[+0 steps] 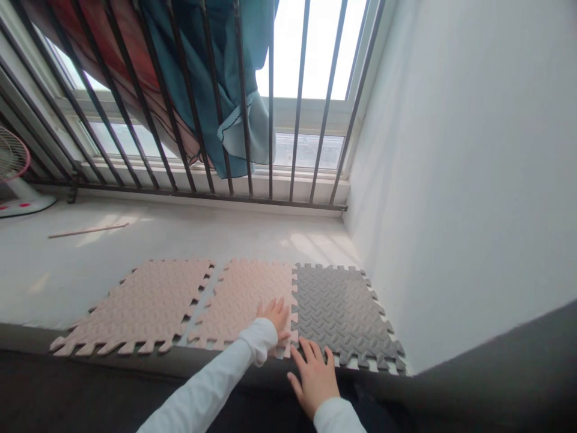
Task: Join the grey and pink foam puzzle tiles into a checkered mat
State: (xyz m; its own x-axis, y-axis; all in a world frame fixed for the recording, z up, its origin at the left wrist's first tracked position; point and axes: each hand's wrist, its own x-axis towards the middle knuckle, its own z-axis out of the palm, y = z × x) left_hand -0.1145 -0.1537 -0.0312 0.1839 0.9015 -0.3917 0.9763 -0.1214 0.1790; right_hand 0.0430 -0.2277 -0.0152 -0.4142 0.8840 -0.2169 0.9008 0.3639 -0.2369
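Under a window [288, 48] with dark railing bars [216, 193], one white ledge [27, 270] runs from left to right, and three foam mats lie on it in a row. Middle pink mat [252, 288] and grey mat [342, 310], which lies to the right of it, meet along their toothed sides; whether all the teeth are locked together, I cannot tell. Left hand [276, 317] rests on the middle pink mat, close to this seam, with the palm down and the fingers a little apart. Right hand [314, 376] is at the near end of the same seam. Its fingers are spread, the thumb stands away from them, and the fingertips reach over the near edge of the mats; I cannot tell how firmly they touch. Neither hand is clamped on something. Both arms wear white sleeves [211, 385].

To the left, a narrow strip of bare ledge separates the middle mat from another pink mat [139, 307], whose near teeth reach past the ledge's near edge. Farther behind this one lies a thin stick [88, 231], and at the far left stands a white and pink fan [20, 192], partly out of view. Behind the bars hangs a teal and reddish curtain [256, 36]. On the right side rises a plain white wall [473, 150].
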